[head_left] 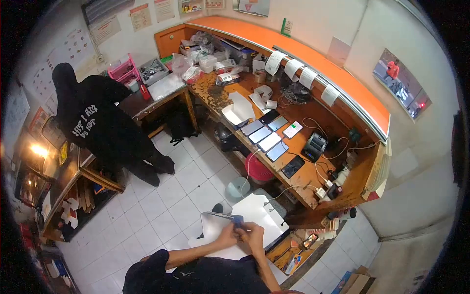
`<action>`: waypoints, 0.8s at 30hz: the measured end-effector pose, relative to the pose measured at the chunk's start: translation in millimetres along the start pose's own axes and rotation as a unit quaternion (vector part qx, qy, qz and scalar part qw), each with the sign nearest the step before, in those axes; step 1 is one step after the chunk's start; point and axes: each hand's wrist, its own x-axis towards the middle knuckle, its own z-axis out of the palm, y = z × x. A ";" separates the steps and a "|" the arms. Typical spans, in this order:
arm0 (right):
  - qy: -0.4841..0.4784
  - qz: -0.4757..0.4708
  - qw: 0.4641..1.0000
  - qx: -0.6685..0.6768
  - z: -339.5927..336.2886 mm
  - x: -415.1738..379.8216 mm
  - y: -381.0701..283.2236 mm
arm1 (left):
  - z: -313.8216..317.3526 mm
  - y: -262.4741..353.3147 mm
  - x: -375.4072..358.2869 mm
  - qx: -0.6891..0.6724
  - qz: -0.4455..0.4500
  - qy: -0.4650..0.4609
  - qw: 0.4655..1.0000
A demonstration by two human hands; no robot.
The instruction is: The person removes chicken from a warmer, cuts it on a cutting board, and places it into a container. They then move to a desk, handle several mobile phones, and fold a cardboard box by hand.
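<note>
Item: white card sheet (pixel 259 210), creased and notched, spread with its flaps open below the near end of the bench (pixel 304 189), close to its near front corner.

Item: blue piece (pixel 237 219), kind unclear, held over the card's left part.

Left hand (pixel 226 236): fingers bent, set against the blue piece's lower end; whether it is gripped there cannot be told.

Right hand (pixel 253 236): fingers curled nearly closed, pinched on the same end.

Condition of work: judged partway. The card has been laid open and the blue piece taken up; the flaps are unfolded, and no closed form has been made from the card. Anything finished under the hands cannot be seen.

Adjacent: phones (pixel 269 142), grouped along the bench's front edge; open white box (pixel 237 111), at the same edge beyond them; black machine (pixel 314 146), toward the rear edge.
</note>
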 end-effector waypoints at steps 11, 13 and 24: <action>-0.093 0.071 0.993 -0.002 -16.2 28.6 39.4 | 9.3 -11.9 22.5 -0.150 0.015 -0.073 0.986; -0.081 0.024 0.994 0.067 -13.7 43.2 64.9 | 3.7 11.4 28.4 -0.118 0.016 -0.106 0.987; -0.106 -0.256 0.957 0.089 -77.9 148.8 -79.0 | -119.5 170.6 123.3 0.082 0.189 -0.123 0.971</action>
